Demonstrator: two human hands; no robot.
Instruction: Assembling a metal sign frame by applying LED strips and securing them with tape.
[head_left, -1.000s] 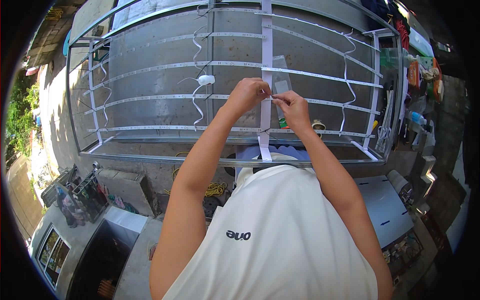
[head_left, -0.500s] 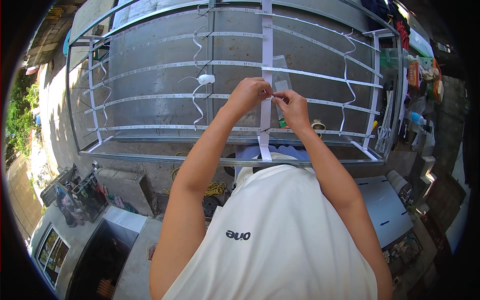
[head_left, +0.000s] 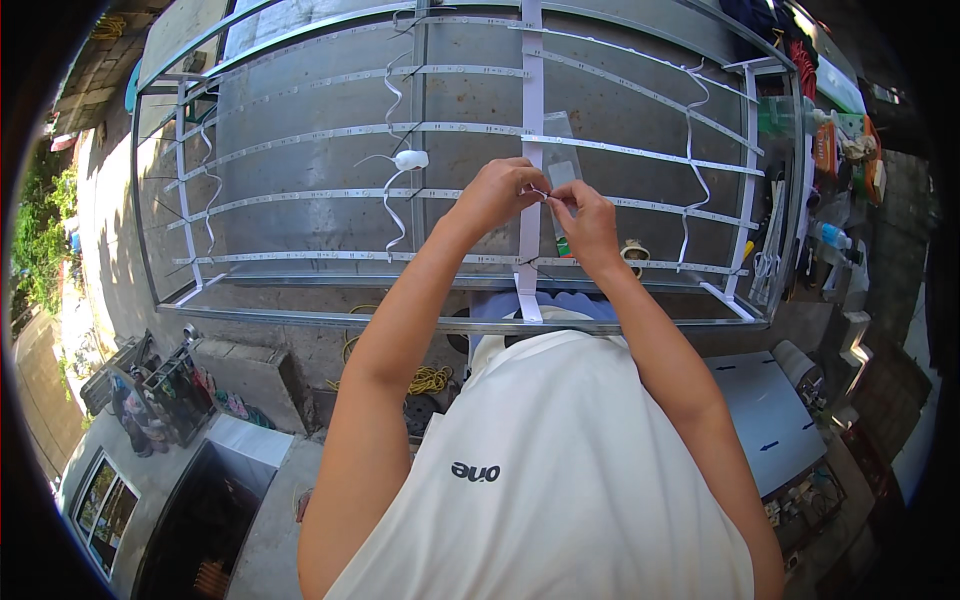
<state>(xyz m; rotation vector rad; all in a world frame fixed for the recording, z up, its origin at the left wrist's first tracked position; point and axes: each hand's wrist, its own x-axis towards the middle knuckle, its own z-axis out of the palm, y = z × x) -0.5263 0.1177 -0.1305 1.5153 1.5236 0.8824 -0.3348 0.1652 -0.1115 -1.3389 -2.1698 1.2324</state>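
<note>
Over the white centre bar [head_left: 531, 230] of a metal frame, my two hands meet fingertip to fingertip. My left hand [head_left: 495, 192] is closed in a pinch, and a thin white strand [head_left: 541, 192] shows at its fingertips. From the other side my right hand [head_left: 586, 218] pinches at the same strand; whether it is a wire or a tie is too small to tell. Beside both hands runs a white LED strip [head_left: 660, 208], part of it hidden behind them. Several similar strips cross the frame, joined by wavy white wires [head_left: 393, 220].
A white plug-like piece [head_left: 411, 159] hangs on the wires left of my hands. Under the strips lies a clear plastic packet [head_left: 563, 160]. The frame's near rail [head_left: 400, 322] passes in front of my body. Bottles and bags crowd the right side; a yellow cord [head_left: 432, 379] lies below.
My fingertips have drawn slightly apart, and the thin white strand now shows between them. My right hand has shifted a little; the arms otherwise stay in place.
</note>
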